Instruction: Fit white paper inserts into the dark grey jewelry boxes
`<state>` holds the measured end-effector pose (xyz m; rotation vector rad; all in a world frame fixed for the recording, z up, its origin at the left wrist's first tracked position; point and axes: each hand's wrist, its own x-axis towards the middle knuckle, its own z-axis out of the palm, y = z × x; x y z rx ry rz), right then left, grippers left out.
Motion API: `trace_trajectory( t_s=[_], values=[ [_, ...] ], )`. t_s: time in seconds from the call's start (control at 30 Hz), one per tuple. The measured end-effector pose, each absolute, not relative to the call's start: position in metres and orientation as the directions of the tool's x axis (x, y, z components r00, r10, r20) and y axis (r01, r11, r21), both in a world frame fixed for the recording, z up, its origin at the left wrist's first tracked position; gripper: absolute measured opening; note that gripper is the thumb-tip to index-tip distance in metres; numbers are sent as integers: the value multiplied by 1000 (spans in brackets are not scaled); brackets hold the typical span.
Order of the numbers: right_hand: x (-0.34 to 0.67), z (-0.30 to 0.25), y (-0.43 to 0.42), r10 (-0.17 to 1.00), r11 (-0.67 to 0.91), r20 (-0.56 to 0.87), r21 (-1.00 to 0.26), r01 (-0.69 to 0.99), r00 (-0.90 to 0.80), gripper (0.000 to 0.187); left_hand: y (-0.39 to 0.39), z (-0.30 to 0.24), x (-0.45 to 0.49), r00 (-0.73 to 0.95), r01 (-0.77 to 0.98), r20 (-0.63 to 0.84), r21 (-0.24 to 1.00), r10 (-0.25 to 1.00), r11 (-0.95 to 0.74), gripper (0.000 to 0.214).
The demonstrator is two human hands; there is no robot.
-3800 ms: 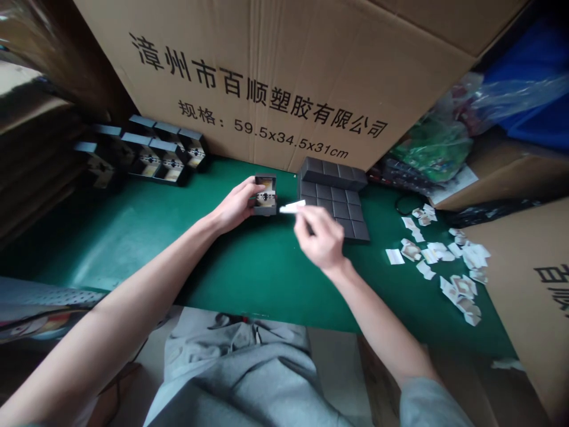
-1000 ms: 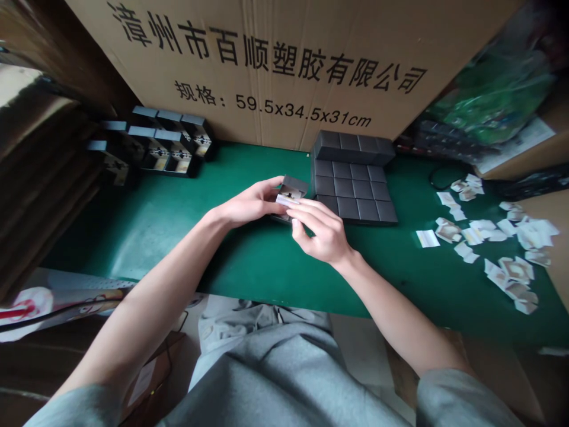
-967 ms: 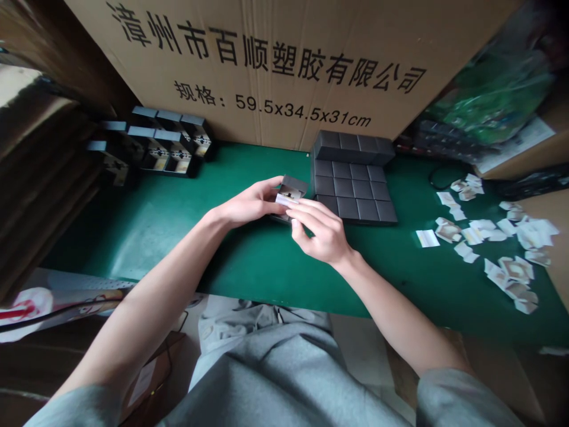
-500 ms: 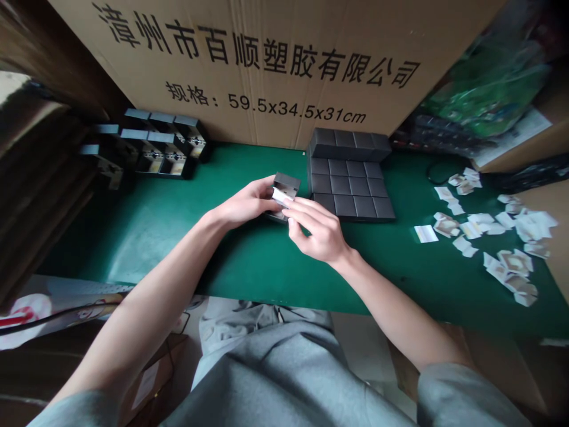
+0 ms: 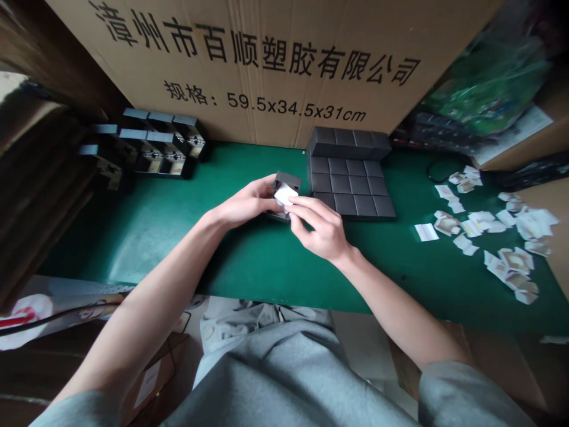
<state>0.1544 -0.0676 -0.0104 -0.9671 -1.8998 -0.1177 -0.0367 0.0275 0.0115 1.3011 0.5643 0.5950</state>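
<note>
My left hand (image 5: 249, 203) is closed around a small dark hinged box (image 5: 288, 179), whose lid stands raised over the green table. A folded white card insert (image 5: 285, 194) sits tilted at the opening of the box. My right hand (image 5: 320, 230) pinches this insert by its right edge, thumb and fingertips close together. The fingers hide much of the box's lower half. Right of my hands lie closed dark boxes (image 5: 351, 188) in tight rows, with another row stacked on top at the back.
Open dark boxes (image 5: 162, 154) stand at the left rear. White folded card pieces (image 5: 482, 225) are scattered over the right of the green table (image 5: 249, 267). A large printed carton (image 5: 284, 77) walls off the back. Cardboard stacks (image 5: 40, 178) border the left.
The white card insert has tilted up and shows more of its face at the box opening. My right hand has shifted very slightly; my left hand keeps its hold on the box.
</note>
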Motion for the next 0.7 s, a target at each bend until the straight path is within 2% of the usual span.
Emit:
trace_trajectory(
  t_s=[0.17, 0.3, 0.4, 0.47, 0.6, 0.7],
  values=[
    [154, -8, -68, 563, 707, 795, -322, 630, -226, 25, 26, 13, -37, 747, -90, -49, 981, 663, 173, 38],
    [154, -8, -67, 577, 707, 791, -357, 610, -206, 25, 24, 14, -36, 700, -34, -86, 988, 709, 154, 27],
    [154, -8, -68, 593, 691, 783, -374, 618, -189, 24, 25, 12, -36, 667, -14, -107, 988, 738, 156, 28],
    [155, -6, -69, 615, 660, 775, -405, 633, -146, 22, 26, 10, -36, 649, -16, -117, 986, 752, 168, 31],
    [155, -5, -70, 671, 552, 740, -540, 636, 45, 9, 27, 8, -36, 630, -5, -137, 983, 764, 181, 31],
    [154, -5, -69, 680, 512, 730, -534, 673, 63, 12, 25, 10, -35, 642, -4, -134, 984, 755, 179, 31]
  ],
)
